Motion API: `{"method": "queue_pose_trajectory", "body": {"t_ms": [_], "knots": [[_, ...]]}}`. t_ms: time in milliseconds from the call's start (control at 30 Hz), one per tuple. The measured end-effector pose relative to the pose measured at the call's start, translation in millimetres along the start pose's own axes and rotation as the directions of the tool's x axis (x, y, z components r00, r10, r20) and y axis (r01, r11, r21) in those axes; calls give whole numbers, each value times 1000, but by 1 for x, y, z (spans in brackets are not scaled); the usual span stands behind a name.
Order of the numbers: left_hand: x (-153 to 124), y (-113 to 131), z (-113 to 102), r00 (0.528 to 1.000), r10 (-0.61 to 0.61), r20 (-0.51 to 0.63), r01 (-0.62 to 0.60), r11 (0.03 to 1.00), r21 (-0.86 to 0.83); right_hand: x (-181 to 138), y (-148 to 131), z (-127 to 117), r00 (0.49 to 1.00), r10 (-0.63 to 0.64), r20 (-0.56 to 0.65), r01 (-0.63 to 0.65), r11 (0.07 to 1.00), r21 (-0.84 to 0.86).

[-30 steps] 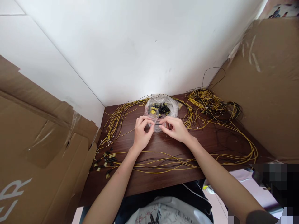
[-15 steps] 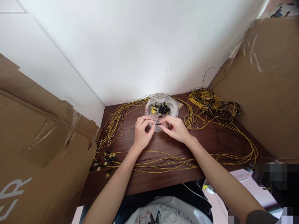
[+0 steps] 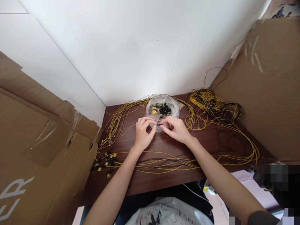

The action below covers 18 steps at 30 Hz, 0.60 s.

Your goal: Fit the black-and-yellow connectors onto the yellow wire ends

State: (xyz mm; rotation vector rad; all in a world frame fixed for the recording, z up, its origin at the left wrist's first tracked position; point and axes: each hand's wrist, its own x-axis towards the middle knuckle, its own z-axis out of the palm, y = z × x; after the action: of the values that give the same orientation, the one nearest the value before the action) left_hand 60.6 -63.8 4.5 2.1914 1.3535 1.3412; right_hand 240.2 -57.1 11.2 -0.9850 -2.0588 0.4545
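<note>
Between my two hands is a short, thin black piece (image 3: 159, 124), like a small sleeve or connector; its exact kind is too small to make out. My left hand (image 3: 144, 129) pinches its left end between thumb and fingertips. The right end sits in the pinch of my right hand (image 3: 174, 128). Just behind my fingers stands a clear plastic bag (image 3: 174, 109), open at the top, with small black and yellow parts (image 3: 164, 108) inside. My fingers partly cover the bag's near side.
A tangled bundle of yellow and black wires (image 3: 206, 100) lies at the back right of the brown table (image 3: 168, 147). More wires run along both sides and the front. Several brass-coloured ends (image 3: 110, 159) lie at the left. Cardboard (image 3: 47, 150) walls flank the table, with a white wall (image 3: 145, 47) behind.
Both hands keep their pinch on the black piece in nearly the same spot. The whole view has shifted very slightly.
</note>
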Motion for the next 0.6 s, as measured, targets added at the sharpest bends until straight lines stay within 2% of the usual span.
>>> {"method": "queue_pose_trajectory", "body": {"t_ms": [133,333,600], "knots": [[0,2,-1,1000,-17,25,16,1000,22,0,1,0,1000,-13,5,13,1000,5],[1,3,-1,995,-99,-20,99,994,48,0,4,-3,1000,-4,-21,4,1000,13],[0,3,-1,997,-59,55,55,996,67,0,1,-1,1000,-28,11,28,1000,14]]}}
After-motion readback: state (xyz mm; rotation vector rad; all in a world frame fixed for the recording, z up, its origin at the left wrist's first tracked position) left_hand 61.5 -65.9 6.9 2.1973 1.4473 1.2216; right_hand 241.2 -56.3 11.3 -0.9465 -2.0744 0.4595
